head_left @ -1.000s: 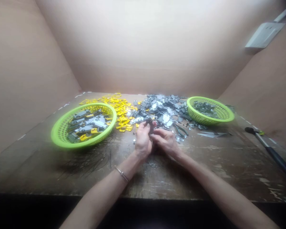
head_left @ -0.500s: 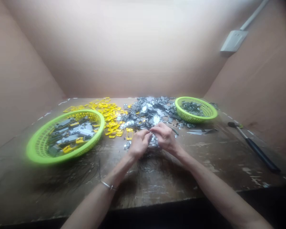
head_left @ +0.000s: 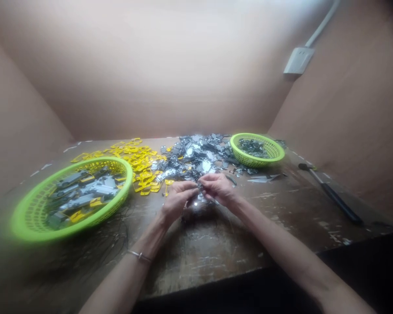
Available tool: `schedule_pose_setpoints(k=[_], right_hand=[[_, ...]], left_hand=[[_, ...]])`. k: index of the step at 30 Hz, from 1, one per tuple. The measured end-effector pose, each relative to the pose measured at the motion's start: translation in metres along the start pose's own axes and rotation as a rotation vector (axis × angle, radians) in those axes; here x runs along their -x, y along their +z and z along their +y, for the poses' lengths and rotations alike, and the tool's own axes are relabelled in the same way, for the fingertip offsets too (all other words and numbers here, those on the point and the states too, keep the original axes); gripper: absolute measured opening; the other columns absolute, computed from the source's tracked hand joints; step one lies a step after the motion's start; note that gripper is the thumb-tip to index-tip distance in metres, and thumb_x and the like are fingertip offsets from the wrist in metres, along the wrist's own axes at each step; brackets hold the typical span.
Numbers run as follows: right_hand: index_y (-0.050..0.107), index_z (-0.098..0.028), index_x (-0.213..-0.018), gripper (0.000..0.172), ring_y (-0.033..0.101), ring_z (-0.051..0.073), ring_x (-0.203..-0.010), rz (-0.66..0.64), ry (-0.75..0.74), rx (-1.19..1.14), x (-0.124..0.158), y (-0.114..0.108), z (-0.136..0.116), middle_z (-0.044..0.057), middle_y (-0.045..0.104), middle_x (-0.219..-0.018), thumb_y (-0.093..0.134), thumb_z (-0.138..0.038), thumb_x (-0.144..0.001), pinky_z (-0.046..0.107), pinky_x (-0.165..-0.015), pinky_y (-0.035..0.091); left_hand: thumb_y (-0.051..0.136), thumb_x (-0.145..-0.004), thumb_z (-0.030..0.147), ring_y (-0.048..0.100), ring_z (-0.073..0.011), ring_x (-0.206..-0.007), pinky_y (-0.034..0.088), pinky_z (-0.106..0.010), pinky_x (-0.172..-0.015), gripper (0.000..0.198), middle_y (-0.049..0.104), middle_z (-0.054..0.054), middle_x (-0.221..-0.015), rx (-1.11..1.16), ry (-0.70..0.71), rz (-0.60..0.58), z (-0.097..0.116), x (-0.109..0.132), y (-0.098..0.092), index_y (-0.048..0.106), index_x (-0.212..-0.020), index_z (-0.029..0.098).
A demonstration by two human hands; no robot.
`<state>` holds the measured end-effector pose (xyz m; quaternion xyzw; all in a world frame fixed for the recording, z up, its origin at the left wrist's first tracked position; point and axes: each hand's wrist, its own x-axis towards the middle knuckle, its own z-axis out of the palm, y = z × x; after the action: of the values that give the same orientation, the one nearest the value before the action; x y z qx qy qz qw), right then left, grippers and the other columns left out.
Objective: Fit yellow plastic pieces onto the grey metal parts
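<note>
My left hand (head_left: 176, 200) and my right hand (head_left: 220, 188) meet at the middle of the worn table (head_left: 281, 218), fingers pinched together on a small shiny grey metal part (head_left: 199, 198) held between them. Just behind the hands lies a heap of grey metal parts (head_left: 199, 155). To its left a spread of yellow plastic frames (head_left: 140, 163) covers the table. A thin bracelet sits on my left wrist.
A large green basket (head_left: 29, 222) at the left holds grey and yellow assembled pieces. A smaller green basket (head_left: 271, 150) at the back right holds dark parts. A black-handled tool (head_left: 334, 198) lies at the right. Cardboard walls enclose the table on three sides.
The view has swung to the right, so baskets and piles sit further left in frame. My hands have stayed together on the small part, now with fingertips pinched closer.
</note>
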<state>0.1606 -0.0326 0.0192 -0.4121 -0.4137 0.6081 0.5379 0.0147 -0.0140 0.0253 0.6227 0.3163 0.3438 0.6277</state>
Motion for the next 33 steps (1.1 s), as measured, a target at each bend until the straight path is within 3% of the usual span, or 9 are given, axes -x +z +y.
schedule_pose_setpoints(k=[3, 8, 14, 18, 21, 24, 28, 31, 33], right_hand=[[0.053, -0.011, -0.067, 0.018, 0.044, 0.005, -0.039, -0.079, 0.159, -0.162, -0.002, -0.002, 0.003, -0.002, 0.049, -0.05, 0.065, -0.02, -0.057, 0.014, -0.031, 0.027], [0.048, -0.012, -0.066, 0.019, 0.039, 0.002, -0.039, -0.183, 0.281, -0.294, -0.004, 0.0, 0.007, -0.004, 0.045, -0.049, 0.062, -0.024, -0.061, 0.012, -0.032, 0.027], [0.045, -0.014, -0.064, 0.025, 0.034, 0.002, -0.038, -0.164, 0.272, -0.107, -0.006, 0.001, 0.007, -0.006, 0.04, -0.048, 0.061, -0.033, -0.061, 0.013, -0.032, 0.022], [0.052, -0.013, -0.065, 0.028, 0.042, 0.006, -0.045, 0.06, 0.132, 0.571, -0.009, -0.022, -0.013, 0.0, 0.049, -0.058, 0.052, -0.041, -0.066, 0.018, -0.039, 0.031], [0.057, -0.014, -0.078, 0.025, 0.051, 0.015, -0.073, 0.569, -0.04, 1.255, -0.015, -0.058, -0.024, 0.008, 0.054, -0.082, 0.051, -0.035, -0.067, 0.024, -0.057, 0.038], [0.06, -0.014, -0.079, 0.024, 0.051, 0.02, -0.082, 0.649, 0.098, 1.637, -0.023, -0.091, -0.018, 0.011, 0.054, -0.087, 0.048, -0.033, -0.069, 0.026, -0.064, 0.037], [0.062, -0.015, -0.077, 0.021, 0.053, 0.018, -0.078, 0.645, 0.095, 1.753, -0.028, -0.108, -0.006, 0.01, 0.057, -0.083, 0.045, -0.026, -0.069, 0.024, -0.061, 0.037], [0.062, -0.013, -0.074, 0.022, 0.054, 0.018, -0.073, 0.669, -0.102, 1.604, -0.026, -0.096, -0.008, 0.011, 0.059, -0.077, 0.046, -0.027, -0.069, 0.024, -0.062, 0.037], [0.061, -0.013, -0.073, 0.024, 0.054, 0.016, -0.066, 0.597, -0.26, 1.388, -0.021, -0.078, -0.014, 0.008, 0.06, -0.071, 0.046, -0.032, -0.07, 0.024, -0.06, 0.038]], left_hand=[[0.055, -0.063, 0.027, 0.037, -0.0044, -0.04, 0.026, -0.018, -0.038, 0.019, 0.048, 0.0, -0.049, 0.083, 0.037, 0.001, -0.002, 0.001, 0.0, 0.058, -0.066, 0.009], [0.055, -0.064, 0.028, 0.039, -0.0039, -0.039, 0.026, -0.017, -0.037, 0.018, 0.048, 0.001, -0.049, 0.156, 0.05, 0.096, -0.007, 0.001, 0.005, 0.054, -0.064, 0.01], [0.059, -0.059, 0.024, 0.046, -0.0053, -0.042, 0.032, -0.016, -0.038, 0.031, 0.056, 0.0, -0.062, 0.306, 0.028, 0.21, -0.008, -0.002, 0.012, 0.052, -0.088, 0.014], [0.061, -0.057, 0.024, 0.044, -0.005, -0.039, 0.027, -0.015, -0.033, 0.031, 0.05, 0.002, -0.052, 0.323, -0.028, 0.316, -0.011, -0.005, 0.008, 0.053, -0.084, 0.012], [0.061, -0.055, 0.023, 0.043, -0.0053, -0.038, 0.025, -0.015, -0.031, 0.031, 0.046, 0.004, -0.047, 0.365, -0.039, 0.371, -0.013, -0.005, 0.006, 0.052, -0.082, 0.011], [0.061, -0.055, 0.023, 0.042, -0.0047, -0.037, 0.023, -0.014, -0.03, 0.028, 0.046, 0.004, -0.049, 0.373, -0.043, 0.379, -0.013, -0.005, 0.006, 0.051, -0.078, 0.011], [0.062, -0.054, 0.023, 0.042, -0.0045, -0.036, 0.022, -0.014, -0.029, 0.024, 0.046, 0.004, -0.049, 0.382, -0.033, 0.37, -0.013, -0.005, 0.008, 0.05, -0.072, 0.012], [0.062, -0.054, 0.022, 0.043, -0.0052, -0.037, 0.022, -0.014, -0.03, 0.024, 0.046, 0.004, -0.047, 0.381, -0.059, 0.317, -0.014, -0.006, 0.009, 0.05, -0.073, 0.012], [0.061, -0.054, 0.02, 0.044, -0.0057, -0.038, 0.023, -0.014, -0.03, 0.024, 0.045, 0.004, -0.045, 0.374, -0.097, 0.289, -0.014, -0.006, 0.009, 0.051, -0.074, 0.012]])
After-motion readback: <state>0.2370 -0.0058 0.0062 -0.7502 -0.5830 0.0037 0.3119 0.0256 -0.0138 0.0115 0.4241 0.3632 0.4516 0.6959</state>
